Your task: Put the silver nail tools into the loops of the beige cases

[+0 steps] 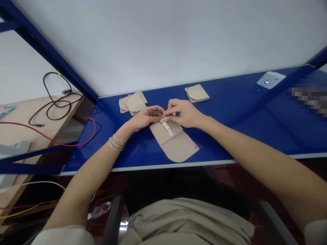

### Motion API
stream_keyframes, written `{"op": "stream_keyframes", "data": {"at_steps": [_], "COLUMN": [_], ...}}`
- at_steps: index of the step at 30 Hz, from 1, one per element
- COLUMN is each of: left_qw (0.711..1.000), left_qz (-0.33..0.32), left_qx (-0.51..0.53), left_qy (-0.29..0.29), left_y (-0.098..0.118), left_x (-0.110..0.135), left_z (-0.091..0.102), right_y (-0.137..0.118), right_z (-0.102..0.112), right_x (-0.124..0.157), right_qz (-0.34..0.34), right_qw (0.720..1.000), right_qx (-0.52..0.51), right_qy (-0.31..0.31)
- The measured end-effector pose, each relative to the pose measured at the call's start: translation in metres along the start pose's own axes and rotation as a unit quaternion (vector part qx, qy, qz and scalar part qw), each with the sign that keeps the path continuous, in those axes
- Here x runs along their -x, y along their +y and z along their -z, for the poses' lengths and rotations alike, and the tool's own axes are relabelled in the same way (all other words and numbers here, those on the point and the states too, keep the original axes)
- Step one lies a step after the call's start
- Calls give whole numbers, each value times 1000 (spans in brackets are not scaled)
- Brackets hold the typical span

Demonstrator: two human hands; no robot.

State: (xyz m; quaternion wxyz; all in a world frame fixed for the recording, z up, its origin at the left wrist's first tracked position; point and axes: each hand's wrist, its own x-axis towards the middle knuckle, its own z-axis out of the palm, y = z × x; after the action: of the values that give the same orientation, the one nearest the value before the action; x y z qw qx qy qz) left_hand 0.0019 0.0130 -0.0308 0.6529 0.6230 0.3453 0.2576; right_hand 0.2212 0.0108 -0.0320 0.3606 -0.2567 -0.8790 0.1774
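Note:
A beige flat pouch (178,148) lies unfolded on the blue tabletop, its rounded flap towards me and a small dark hole near the flap's right corner. A whitish segmented strip (168,128) runs down over its upper part. At the pouch's top edge my left hand (145,118) is closed, the fingertips pressed against the edge by the strip's upper end. My right hand (186,114) meets it there, thumb and fingers pinched on the strip's upper end. The fingers partly hide the exact grip.
Several folded beige pouches (135,102) are piled at the back left. Another folded pouch (197,93) lies behind my right hand. A white device (270,80) with a lit round display rests at the far right. A red cable (95,127) loops over the table's left end.

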Motion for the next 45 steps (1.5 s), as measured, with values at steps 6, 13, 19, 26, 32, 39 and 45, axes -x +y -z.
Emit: {"op": "stream_keyframes", "data": {"at_steps": [6,13,19,26,32,39,45], "left_qw": [1000,999,999,999,999,998,997], "left_qz": [-8,-5,2,-2,-4,-13,-14], "left_qx": [-12,-36,-43,-45,-49,-59,-78], "left_qy": [3,16,22,24,20,19,25], "left_y": [-1,3,4,4,4,4,7], "left_x": [-1,0,-1,0,-1,-1,0], "left_z": [-1,-3,-4,-5,-4,-4,-7], "right_y": [0,2,4,4,2,-1,-4], "right_z": [1,6,14,13,8,3,13], "right_x": [0,0,1,1,2,1,1], "right_qz": [-17,-44,-63,-69,-59,-72,-76], "right_qw": [1000,997,997,996,997,996,995], "right_qx": [-10,-38,-28,-25,-27,-29,-31], "right_qy": [-7,-47,-37,-44,-41,-42,-52]}}
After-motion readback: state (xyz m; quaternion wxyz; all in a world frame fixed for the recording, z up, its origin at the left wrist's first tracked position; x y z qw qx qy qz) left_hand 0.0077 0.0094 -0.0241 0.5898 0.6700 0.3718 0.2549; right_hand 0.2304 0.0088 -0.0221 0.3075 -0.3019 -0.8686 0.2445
